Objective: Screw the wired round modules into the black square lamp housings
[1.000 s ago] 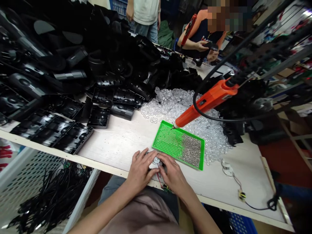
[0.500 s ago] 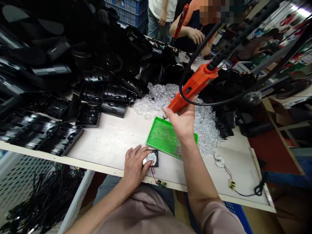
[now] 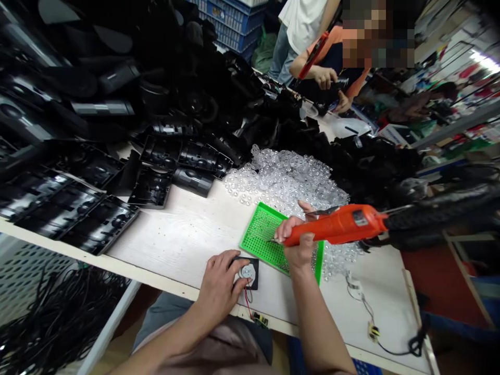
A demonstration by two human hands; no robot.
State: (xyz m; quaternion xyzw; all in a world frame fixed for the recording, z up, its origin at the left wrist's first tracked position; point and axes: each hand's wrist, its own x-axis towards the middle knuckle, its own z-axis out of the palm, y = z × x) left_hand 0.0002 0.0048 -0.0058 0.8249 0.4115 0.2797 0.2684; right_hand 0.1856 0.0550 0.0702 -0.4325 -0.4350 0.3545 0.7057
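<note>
An orange electric screwdriver (image 3: 336, 225) lies nearly level in my right hand (image 3: 299, 245), its tip over the green perforated tray (image 3: 250, 244) that holds small screws. My left hand (image 3: 221, 276) rests on the table, thumb and fingers around a round white part (image 3: 247, 272) on a black square base (image 3: 255, 281). Red and grey wires run from this part to a small circuit board (image 3: 260, 319) at the table's front edge.
Clear plastic pieces (image 3: 292, 177) are heaped behind the tray. Black housings (image 3: 150, 187) cover the left and back. Another wired board (image 3: 373, 331) lies at right. A crate of black cables (image 3: 58, 312) stands lower left. Across the table, a person's hands (image 3: 326, 78) hold something small.
The screwdriver has swung from upright and slanted to nearly level, and its tip is lower, over the tray. My left hand still holds the white part. The whole view has shifted slightly.
</note>
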